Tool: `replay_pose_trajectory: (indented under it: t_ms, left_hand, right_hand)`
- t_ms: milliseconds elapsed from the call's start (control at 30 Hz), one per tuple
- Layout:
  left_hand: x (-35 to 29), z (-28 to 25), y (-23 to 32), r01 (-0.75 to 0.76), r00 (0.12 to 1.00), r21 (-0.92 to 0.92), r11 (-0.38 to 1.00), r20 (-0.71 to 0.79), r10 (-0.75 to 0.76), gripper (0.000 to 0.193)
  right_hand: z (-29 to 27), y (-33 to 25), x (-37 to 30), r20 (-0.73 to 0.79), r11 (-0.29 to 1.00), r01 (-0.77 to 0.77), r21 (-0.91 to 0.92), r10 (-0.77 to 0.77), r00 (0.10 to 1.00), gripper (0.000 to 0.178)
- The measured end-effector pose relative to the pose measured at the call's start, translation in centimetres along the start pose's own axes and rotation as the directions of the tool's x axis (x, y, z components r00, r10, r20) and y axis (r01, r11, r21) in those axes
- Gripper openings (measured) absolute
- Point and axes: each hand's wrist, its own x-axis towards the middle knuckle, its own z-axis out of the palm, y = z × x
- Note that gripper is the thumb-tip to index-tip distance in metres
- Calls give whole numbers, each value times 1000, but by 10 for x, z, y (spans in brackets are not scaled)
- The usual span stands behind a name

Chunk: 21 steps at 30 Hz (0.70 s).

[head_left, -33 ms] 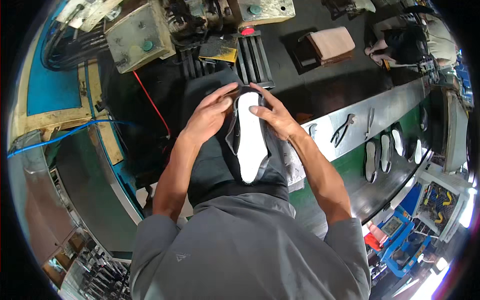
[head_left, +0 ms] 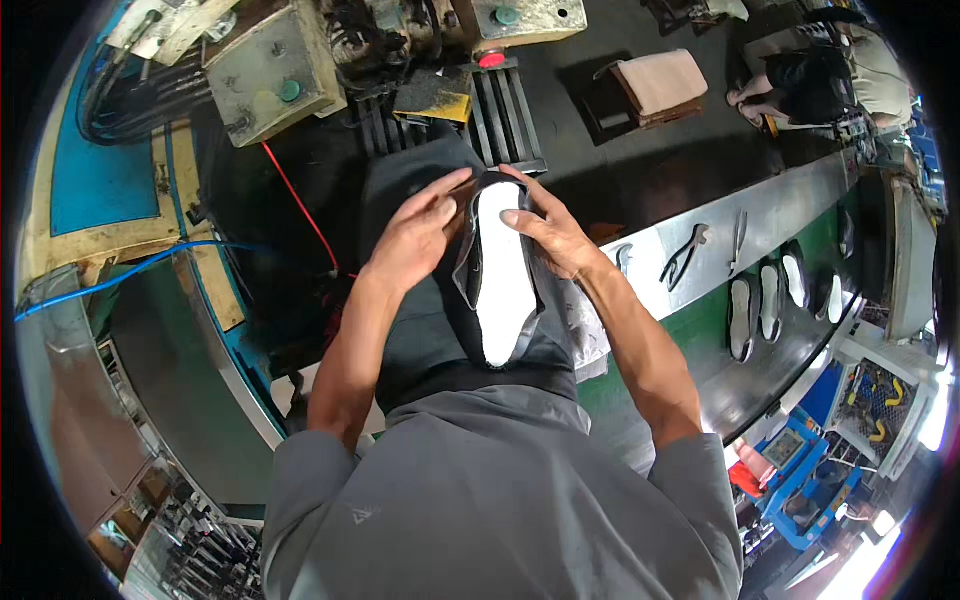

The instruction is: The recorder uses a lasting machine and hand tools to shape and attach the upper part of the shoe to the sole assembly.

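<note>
Seen from 1 fisheye camera worn on my head, the left of a pair, the view drops steeply onto my own grey-shirted chest and forearms, which enter from the lower edge. My left hand (head_left: 420, 240) and right hand (head_left: 545, 232) sit close below the lens at frame centre, meeting at the shoe upper with its white insole (head_left: 503, 275). The lens faces forward and down over the press machine (head_left: 420, 60) at top. Straight lines bow near the rim: the steel conveyor edge (head_left: 790, 200) curves along the right. No 2nd view is supplied.
</note>
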Motion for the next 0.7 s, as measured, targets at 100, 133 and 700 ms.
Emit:
replay_pose_trajectory:
  t_ms: [100, 133, 700]
  left_hand:
    - [0, 3, -35, -80, 990, 116, 990, -108, 93, 65]
    - [-1, 4, -42, -102, 987, 144, 984, -111, 118, 63]
    - [-80, 26, -55, 129, 980, 575, 808, -201, -14, 88]
  right_hand:
    - [-1, 3, 3, -8, 998, -40, -58, 39, 999, 81]
    - [0, 4, 3, -27, 996, -37, -76, 35, 999, 80]
    - [48, 35, -106, -350, 949, -176, -261, 77, 934, 102]
